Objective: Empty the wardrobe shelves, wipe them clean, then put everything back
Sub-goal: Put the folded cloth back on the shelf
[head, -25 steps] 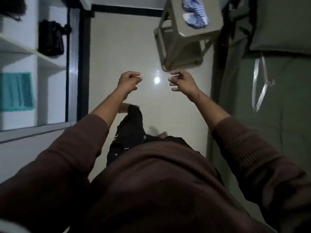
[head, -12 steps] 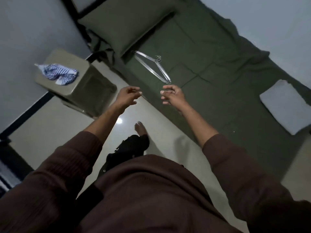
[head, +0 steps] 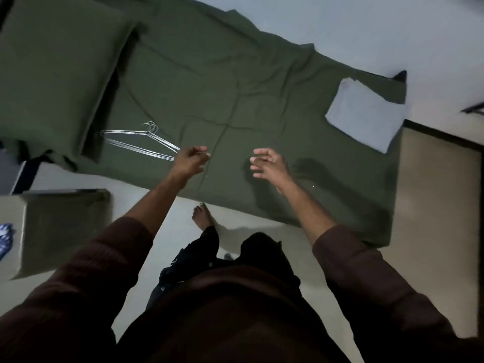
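Over the near edge of the green mattress [head: 262, 82], both hands hang empty: the left hand [head: 189, 160] with fingers curled close and thumb meeting forefinger, the right hand [head: 266, 163] with fingers loosely spread. Just beside the left hand, toward ten o'clock, lie wire hangers [head: 136, 141], probably parked off the wardrobe. Farther, at two o'clock, a folded grey cloth [head: 366, 119] waits.

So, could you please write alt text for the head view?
A person in brown sleeves holds a left hand and right hand out over a green bed, holding nothing visible. Wire hangers and a folded grey cloth lie on it.
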Motion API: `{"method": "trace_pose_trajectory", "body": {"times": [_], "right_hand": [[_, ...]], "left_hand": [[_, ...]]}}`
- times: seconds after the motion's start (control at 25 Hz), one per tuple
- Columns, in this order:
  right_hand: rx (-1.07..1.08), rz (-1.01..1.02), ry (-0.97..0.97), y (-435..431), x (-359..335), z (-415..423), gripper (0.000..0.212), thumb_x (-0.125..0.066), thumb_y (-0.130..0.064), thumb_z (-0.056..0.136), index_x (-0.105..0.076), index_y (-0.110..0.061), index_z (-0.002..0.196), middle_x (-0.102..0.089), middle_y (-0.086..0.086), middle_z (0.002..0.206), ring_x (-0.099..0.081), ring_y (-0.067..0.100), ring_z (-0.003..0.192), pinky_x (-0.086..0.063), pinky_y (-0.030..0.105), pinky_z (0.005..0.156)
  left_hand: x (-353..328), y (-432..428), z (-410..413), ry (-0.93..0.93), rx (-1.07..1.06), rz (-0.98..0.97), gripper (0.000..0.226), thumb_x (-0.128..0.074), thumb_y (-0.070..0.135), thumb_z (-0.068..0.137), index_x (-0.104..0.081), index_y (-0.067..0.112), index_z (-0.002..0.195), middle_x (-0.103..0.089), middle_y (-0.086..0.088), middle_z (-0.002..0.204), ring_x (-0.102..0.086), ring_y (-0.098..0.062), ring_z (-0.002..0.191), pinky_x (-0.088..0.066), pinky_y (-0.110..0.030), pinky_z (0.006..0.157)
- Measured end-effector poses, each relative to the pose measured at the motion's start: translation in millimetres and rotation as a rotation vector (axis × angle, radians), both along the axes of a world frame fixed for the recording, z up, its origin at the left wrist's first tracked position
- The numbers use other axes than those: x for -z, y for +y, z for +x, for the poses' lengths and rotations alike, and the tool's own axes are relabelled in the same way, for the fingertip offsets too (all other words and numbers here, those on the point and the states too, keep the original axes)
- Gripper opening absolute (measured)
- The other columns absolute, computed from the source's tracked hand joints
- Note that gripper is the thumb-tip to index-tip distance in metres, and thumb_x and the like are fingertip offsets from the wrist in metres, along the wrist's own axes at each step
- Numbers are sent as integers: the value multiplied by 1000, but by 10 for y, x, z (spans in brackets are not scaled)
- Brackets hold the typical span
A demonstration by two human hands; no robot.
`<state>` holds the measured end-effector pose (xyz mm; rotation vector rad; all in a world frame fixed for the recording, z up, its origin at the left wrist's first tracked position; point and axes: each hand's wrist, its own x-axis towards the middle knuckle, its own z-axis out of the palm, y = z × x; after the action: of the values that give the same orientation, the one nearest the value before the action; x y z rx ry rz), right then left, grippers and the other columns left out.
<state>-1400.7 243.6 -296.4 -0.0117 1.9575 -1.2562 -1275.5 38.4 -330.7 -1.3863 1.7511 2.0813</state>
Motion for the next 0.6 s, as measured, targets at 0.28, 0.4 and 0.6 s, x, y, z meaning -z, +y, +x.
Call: {"method": "trace_pose_trajectory", "body": {"times": [0.28, 0.4, 0.6], "right_hand": [[190, 39, -25, 510, 76, -799, 29, -66, -10, 95, -59, -8, 123, -64, 5, 101, -66, 18, 84, -58, 37, 78], [214, 39, -26, 796, 97, -1204, 30, -64, -8, 96, -57, -5, 125, -62, 2, 95, -64, 18, 83, -58, 34, 76], [270, 65, -25, 1602, 294, -2233, 31, -63, -3, 95, -55, -2, 125, -60, 0, 90, -61, 15, 74, -53, 26, 62]], "left_hand": [[65, 282, -1197, -7, 194, 29, 27, -66, 12, 96, -59, 14, 121, -62, 3, 91, -58, -9, 84, -51, -26, 75], [100, 506, -1712, -29, 218, -2, 25, -69, 11, 93, -60, 15, 115, -61, 0, 89, -57, -11, 84, -49, -27, 72], [90, 1199, -2793, -61, 273, -61, 33, -73, 12, 89, -64, 9, 121, -64, -5, 95, -60, -13, 87, -52, -30, 75]]}}
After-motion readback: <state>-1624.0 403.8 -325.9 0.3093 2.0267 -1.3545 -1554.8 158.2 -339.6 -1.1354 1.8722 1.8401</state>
